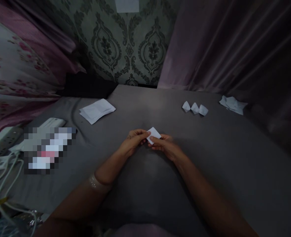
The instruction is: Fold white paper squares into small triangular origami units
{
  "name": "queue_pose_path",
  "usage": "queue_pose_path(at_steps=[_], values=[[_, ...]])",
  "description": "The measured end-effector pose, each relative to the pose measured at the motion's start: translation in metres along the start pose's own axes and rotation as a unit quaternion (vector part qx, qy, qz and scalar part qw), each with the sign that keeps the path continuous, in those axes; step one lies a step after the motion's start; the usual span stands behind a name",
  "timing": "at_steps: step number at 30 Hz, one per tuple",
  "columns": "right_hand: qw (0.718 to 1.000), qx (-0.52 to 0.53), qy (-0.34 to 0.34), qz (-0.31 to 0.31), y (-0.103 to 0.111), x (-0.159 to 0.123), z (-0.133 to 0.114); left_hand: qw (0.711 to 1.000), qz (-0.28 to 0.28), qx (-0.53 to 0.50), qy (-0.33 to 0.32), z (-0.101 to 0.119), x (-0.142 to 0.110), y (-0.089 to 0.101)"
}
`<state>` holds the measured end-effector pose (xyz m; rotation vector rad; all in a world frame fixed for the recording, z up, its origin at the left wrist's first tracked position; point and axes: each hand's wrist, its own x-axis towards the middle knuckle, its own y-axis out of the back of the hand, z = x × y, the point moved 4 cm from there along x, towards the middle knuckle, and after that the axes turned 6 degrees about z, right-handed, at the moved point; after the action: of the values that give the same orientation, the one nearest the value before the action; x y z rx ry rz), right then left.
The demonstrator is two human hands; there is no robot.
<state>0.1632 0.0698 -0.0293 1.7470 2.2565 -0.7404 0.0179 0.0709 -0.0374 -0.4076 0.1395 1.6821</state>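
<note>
A small folded piece of white paper [154,132] is pinched between my two hands, in the middle of the head view above the grey cloth. My left hand [135,140] grips its left corner, thumb on top and fingers curled beneath. On the lower right side, my right hand [165,144] holds the same paper with its thumb across the face. Fingers of both hands are partly hidden behind the paper. Farther off to the right, three folded paper shapes [195,108] stand in a row. A stack of white paper sheets [97,111] lies to the left.
Crumpled white paper [233,104] lies at the far right. On the left are a pixelated phone-like object [53,149], a white power strip [6,141] and white cables [11,177]. A flat black item [88,86] rests at the back left, below patterned wallpaper and pink curtains [197,46].
</note>
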Motion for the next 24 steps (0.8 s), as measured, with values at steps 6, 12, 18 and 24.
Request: queue_pose_path(at_steps=[6, 12, 18, 24], values=[[0.999, 0.004, -0.013, 0.033, 0.0019, 0.0024, 0.0018, 0.998, -0.029, 0.053, 0.015, -0.0024, 0.0, 0.0022], [0.999, -0.018, -0.015, 0.04, 0.0018, 0.0004, 0.0013, 0.995, -0.033, 0.089, 0.015, 0.0013, -0.0021, 0.0032], [0.996, -0.022, -0.005, 0.081, 0.0042, 0.0007, -0.0005, 0.994, -0.042, 0.101, 0.012, 0.0028, -0.0032, 0.002], [0.997, -0.014, 0.0, 0.08, 0.0088, 0.0038, -0.0009, 0.994, -0.039, 0.102, 0.01, 0.0056, -0.0048, 0.002]])
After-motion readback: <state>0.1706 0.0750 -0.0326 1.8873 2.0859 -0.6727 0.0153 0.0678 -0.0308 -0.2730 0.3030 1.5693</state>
